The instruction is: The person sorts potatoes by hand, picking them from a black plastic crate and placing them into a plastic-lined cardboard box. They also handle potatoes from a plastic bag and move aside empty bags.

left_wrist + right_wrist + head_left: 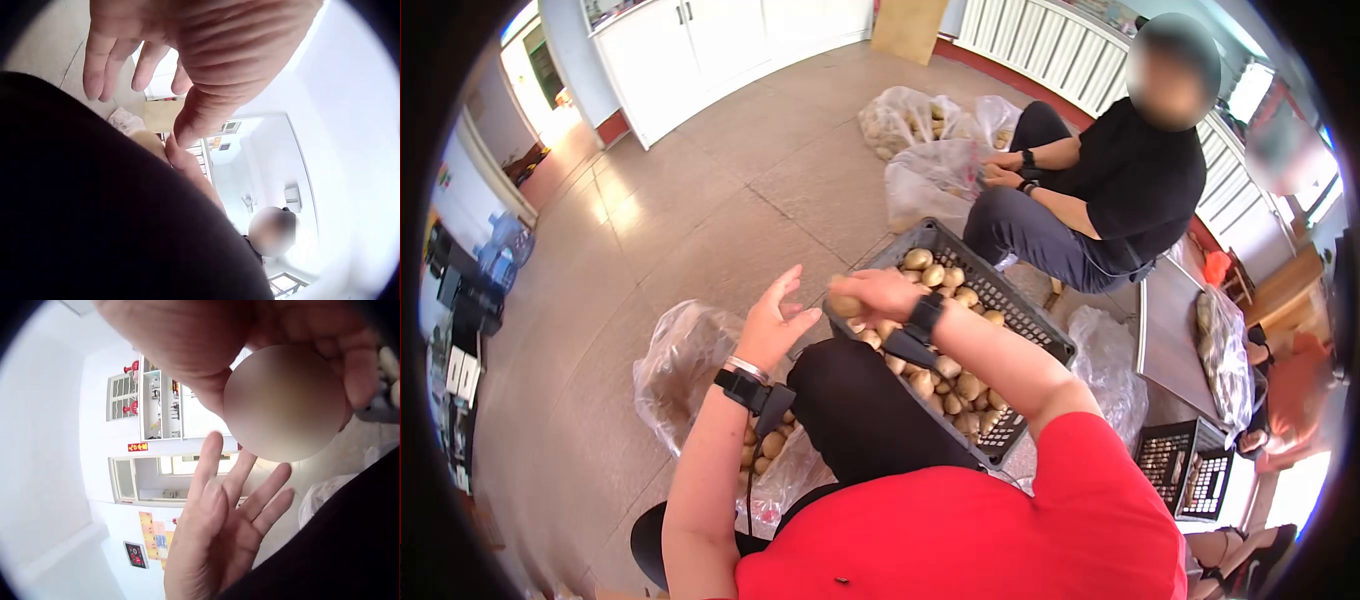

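1. One potato (844,302) is gripped in the right hand (887,293), its fingers curled round it; it is held above the far left part of a dark crate (1038,332).
2. No thing is held by the left hand (770,328); it is held open, fingers spread, just to the left of the potato and apart from it.
3. Many loose potatoes (968,388) are contained in the crate, which is set on the tiled floor (700,215) to the right of a black-clad knee (840,400).
4. More potatoes (771,444) are seen in a clear plastic bag (662,375), placed open to the left of the knee.
5. Beyond the crate, a whitish plastic bag (930,180) is touched by both hands of a seated person in a black shirt (1145,190); another filled bag (888,118) is placed farther off.
6. Dark crates (1165,465) are seen at the right.
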Demonstrator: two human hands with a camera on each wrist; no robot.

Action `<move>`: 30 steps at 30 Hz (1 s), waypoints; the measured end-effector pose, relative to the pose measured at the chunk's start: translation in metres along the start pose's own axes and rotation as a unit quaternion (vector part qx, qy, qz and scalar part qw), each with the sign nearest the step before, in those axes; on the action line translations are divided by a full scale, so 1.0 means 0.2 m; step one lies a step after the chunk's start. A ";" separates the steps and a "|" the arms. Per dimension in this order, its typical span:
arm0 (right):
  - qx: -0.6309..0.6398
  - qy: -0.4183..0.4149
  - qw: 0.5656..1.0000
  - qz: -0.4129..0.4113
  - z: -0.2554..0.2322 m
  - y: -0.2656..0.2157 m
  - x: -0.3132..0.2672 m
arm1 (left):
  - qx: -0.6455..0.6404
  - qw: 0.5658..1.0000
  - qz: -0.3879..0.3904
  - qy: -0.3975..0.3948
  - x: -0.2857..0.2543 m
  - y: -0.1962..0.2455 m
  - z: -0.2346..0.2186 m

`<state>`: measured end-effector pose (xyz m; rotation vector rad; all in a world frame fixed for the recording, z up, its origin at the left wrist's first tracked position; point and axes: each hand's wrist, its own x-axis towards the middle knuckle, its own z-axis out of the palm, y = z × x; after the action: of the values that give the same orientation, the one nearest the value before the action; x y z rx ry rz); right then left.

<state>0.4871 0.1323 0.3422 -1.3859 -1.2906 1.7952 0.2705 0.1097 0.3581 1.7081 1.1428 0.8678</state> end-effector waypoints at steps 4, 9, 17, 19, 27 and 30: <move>0.034 -0.106 0.994 -0.004 0.11 -0.04 0.16 | -0.038 0.998 -0.043 -0.018 0.09 -0.04 0.00; 0.087 -0.129 0.987 -0.035 0.12 -0.03 0.14 | -0.167 0.980 -0.108 -0.002 0.11 -0.22 -0.06; -0.342 0.183 0.912 -0.136 -0.28 0.45 -0.05 | -0.049 0.950 -0.293 0.098 -0.30 -1.24 -0.25; -0.409 0.259 0.873 -0.064 -0.32 0.57 -0.20 | 0.035 0.949 -0.293 0.112 -0.50 -1.53 -0.29; -0.488 0.298 0.817 0.079 -0.50 1.09 -0.30 | 0.252 0.852 -0.456 0.047 -0.94 -1.59 -0.25; -0.493 0.317 0.806 0.077 -0.49 1.14 -0.32 | 0.260 0.850 -0.455 0.046 -0.98 -1.59 -0.21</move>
<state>0.6316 0.0216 0.1612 -2.3912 -1.7860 0.4775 0.0647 -0.0018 0.0652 1.2368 2.1291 0.0230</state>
